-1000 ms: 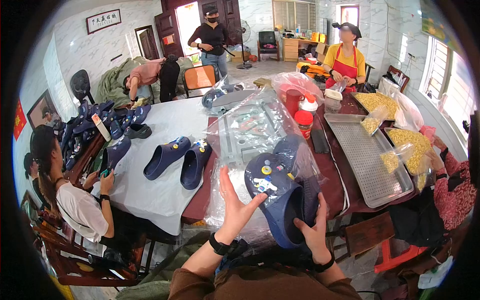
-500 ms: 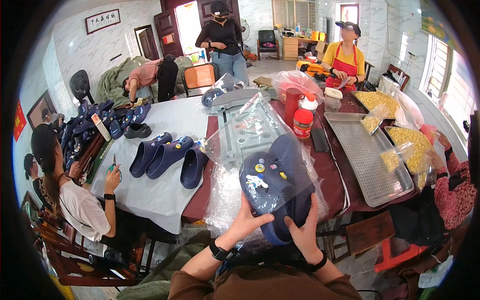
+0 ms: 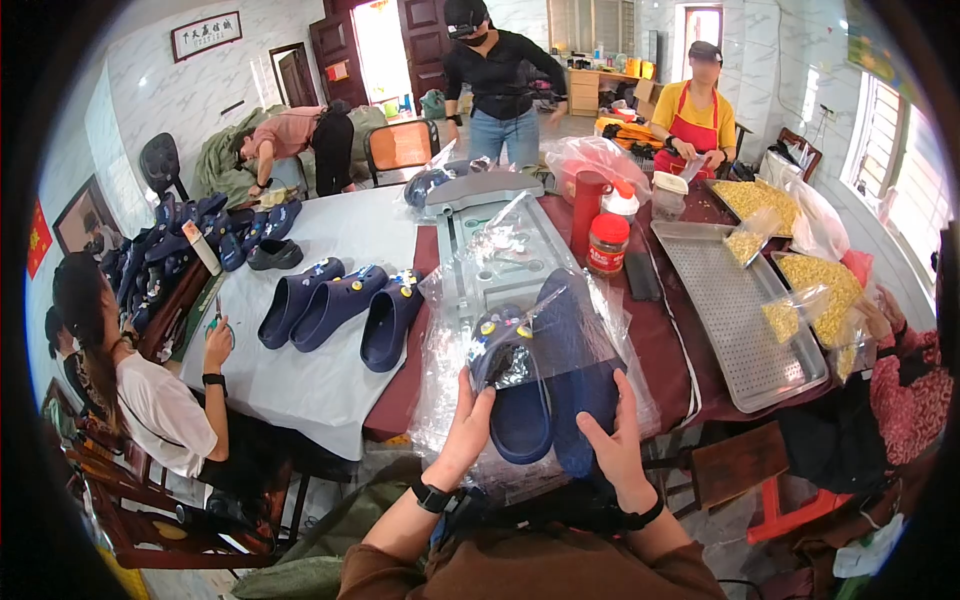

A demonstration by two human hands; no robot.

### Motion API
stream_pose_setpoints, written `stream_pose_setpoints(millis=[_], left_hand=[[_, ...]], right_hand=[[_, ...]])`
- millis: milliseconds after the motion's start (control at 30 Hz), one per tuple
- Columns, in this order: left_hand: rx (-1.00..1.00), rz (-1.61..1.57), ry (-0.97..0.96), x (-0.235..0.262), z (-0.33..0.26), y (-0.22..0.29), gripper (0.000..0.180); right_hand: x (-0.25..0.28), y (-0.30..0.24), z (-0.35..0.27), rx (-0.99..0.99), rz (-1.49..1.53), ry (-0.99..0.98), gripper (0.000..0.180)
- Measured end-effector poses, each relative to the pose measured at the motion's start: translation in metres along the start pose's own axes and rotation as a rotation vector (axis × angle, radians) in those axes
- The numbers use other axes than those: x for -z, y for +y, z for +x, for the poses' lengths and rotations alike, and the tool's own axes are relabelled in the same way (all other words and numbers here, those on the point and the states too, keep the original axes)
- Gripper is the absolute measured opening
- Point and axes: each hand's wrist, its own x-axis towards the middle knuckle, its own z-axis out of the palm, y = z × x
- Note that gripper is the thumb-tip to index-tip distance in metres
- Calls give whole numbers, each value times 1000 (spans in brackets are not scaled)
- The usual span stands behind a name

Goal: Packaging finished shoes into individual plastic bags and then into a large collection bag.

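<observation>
Brown sleeves pushed up, a black wristband above each of the hands.

Three clogs (image 3: 335, 305) lie left of the sealing machine (image 3: 490, 240).

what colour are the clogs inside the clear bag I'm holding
Dark navy blue clogs, one with small multicoloured charms; the head view shows them.

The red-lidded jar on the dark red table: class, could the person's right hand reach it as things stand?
Probably not at once: the right hand is pressed against the bagged navy clogs, which sit between it and the red-lidded jar. With the bag let go, the way over the table looks open.
</observation>
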Motion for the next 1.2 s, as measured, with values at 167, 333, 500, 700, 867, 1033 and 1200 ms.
stream_pose_setpoints(millis=[167, 333, 500, 700, 867, 1033, 1200], left_hand=[[-79, 186, 67, -1, 2, 7, 65], [-144, 232, 133, 2, 7, 7, 59], [-17, 394, -5, 10, 14, 6, 51], [106, 671, -35, 21, 9, 2, 87], [-398, 707, 162, 19, -14, 14, 112], [-509, 903, 139, -10, -61, 48, 125], [-467, 957, -96, -28, -83, 45, 132]], right_hand=[[-18, 1, -15, 38, -36, 5, 88], [-30, -3, -22, -89, 167, -113, 88], [-28, -1, -16, -6, 102, -66, 85], [-21, 1, -8, 77, -199, -183, 79], [-25, -2, -6, 104, -264, -211, 74], [-30, -7, 6, 76, -254, -207, 68], [-46, 5, 20, 41, -12, -288, 69]])
